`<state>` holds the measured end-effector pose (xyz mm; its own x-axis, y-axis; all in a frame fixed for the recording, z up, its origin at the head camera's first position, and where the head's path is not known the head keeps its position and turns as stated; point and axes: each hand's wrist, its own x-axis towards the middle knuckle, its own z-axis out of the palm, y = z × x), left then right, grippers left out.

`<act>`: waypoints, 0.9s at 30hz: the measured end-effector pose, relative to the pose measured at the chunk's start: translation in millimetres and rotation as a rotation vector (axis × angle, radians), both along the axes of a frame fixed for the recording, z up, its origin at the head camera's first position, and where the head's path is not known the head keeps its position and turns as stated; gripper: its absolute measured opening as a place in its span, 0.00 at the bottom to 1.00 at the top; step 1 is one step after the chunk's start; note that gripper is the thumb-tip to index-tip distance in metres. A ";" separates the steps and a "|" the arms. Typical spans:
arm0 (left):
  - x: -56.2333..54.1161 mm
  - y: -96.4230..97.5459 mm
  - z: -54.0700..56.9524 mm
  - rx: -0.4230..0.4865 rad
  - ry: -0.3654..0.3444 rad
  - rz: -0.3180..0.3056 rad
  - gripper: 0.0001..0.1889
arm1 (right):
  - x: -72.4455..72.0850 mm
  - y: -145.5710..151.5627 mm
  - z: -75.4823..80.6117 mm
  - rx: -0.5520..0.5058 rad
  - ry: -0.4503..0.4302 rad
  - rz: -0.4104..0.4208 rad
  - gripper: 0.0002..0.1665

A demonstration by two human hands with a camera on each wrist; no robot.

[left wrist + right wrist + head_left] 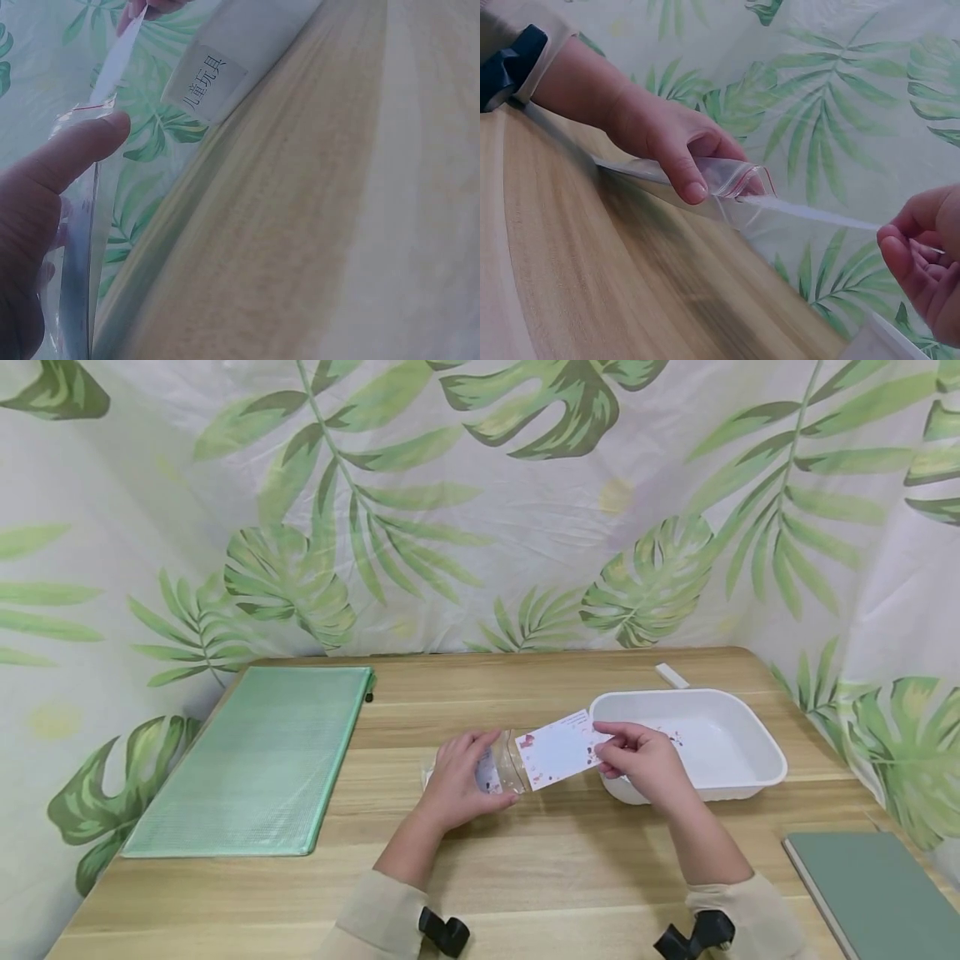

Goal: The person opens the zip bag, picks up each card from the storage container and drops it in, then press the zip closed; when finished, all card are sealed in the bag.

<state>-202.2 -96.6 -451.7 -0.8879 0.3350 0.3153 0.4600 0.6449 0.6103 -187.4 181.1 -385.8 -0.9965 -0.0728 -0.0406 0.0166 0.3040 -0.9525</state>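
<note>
My left hand [459,783] grips a clear zip bag [512,764] with its thumb along the near side. A red line runs along the bag's mouth [742,180] in the right wrist view. Inside the bag, partly hidden by the fingers, lies a printed card [487,772]. Thumb and fingers of my right hand [647,762] pinch the right end of a white card [558,750] with reddish flower print. Its left end meets the bag's mouth, and it tilts up to the right. Behind the right hand stands a white plastic basin [731,735].
On the left of the wooden table [420,868] lies a mint green mesh zip pouch [255,760]. A grey-green notebook [877,893] is at the near right corner. Beyond the basin sits a small white block [672,676]. A leaf-patterned curtain [525,527] hangs behind.
</note>
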 end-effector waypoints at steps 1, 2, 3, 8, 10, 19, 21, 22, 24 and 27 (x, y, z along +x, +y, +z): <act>-0.2 -0.1 -0.1 -0.002 0.004 -0.001 0.49 | -1.0 -1.2 -0.3 0.007 -0.009 0.000 0.26; -0.3 -0.1 -0.2 -0.002 0.007 -0.003 0.49 | -2.2 -2.3 -0.7 0.011 -0.019 0.000 0.26; -0.3 -0.2 -0.2 -0.005 0.014 -0.004 0.49 | -3.4 -3.5 -1.0 0.010 -0.026 0.000 0.26; 0.0 -0.5 -0.7 -0.017 0.029 -0.012 0.49 | -9.3 -9.3 -1.2 -0.014 -0.043 0.012 0.26; -0.1 -0.5 -1.0 -0.022 0.028 -0.015 0.49 | -11.0 -11.4 -0.7 -0.021 -0.042 0.017 0.26; 0.4 0.1 -0.7 -0.044 0.014 -0.013 0.49 | -12.0 -21.7 -1.9 -0.060 -0.051 0.022 0.26; 0.5 0.2 -0.6 -0.046 0.010 -0.009 0.49 | -10.3 -25.4 -3.7 -0.064 -0.052 0.025 0.25; 0.6 0.1 -0.4 -0.045 0.009 -0.009 0.49 | -9.5 -27.5 -4.6 -0.072 -0.052 0.025 0.25; 0.5 0.1 -0.4 -0.044 0.009 -0.008 0.49 | -8.1 -31.9 -6.8 -0.082 -0.052 0.022 0.25; 0.5 0.3 -0.5 -0.038 0.018 -0.009 0.48 | -5.8 -40.4 -10.5 -0.103 -0.047 0.024 0.25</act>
